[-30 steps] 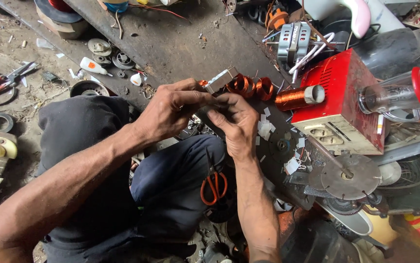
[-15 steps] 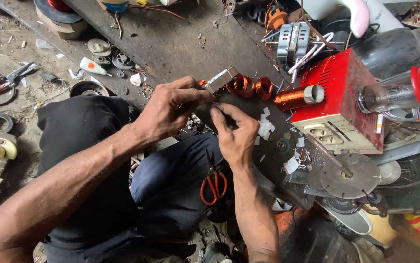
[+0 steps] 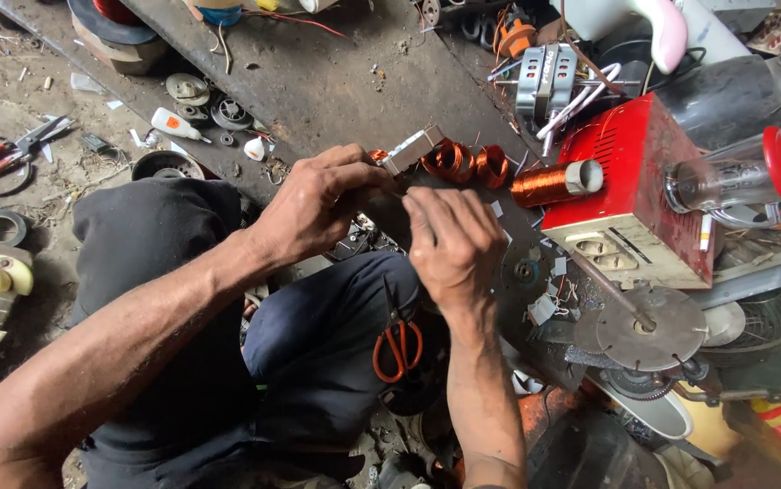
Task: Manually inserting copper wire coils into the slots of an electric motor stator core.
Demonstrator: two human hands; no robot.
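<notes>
My left hand [image 3: 318, 204] grips a small motor stator [image 3: 413, 149], a grey metal block with copper wire coils [image 3: 452, 161] hanging off its right side. My right hand [image 3: 449, 240] is closed just below it, fingertips pinching at the stator's lower edge; what the fingers hold is hidden. Both hands meet above my knees in dark trousers. A spool of copper wire [image 3: 549, 183] lies just right of the coils, against a red and cream box [image 3: 630, 195]. Orange-handled scissors [image 3: 397, 349] rest on my lap under the right wrist.
A dark worn board [image 3: 336, 81] runs behind the hands. Red-handled pliers [image 3: 10, 149], a tape roll [image 3: 1, 226] and a small glue bottle [image 3: 177, 125] lie on the dirt floor at left. A round metal disc [image 3: 648, 330], a grey motor [image 3: 549, 81] and a glass blender jar [image 3: 725, 181] crowd the right.
The right hand has slid slightly down and left along the stator, its fingers curling in closer. The left hand keeps its grip in the same place.
</notes>
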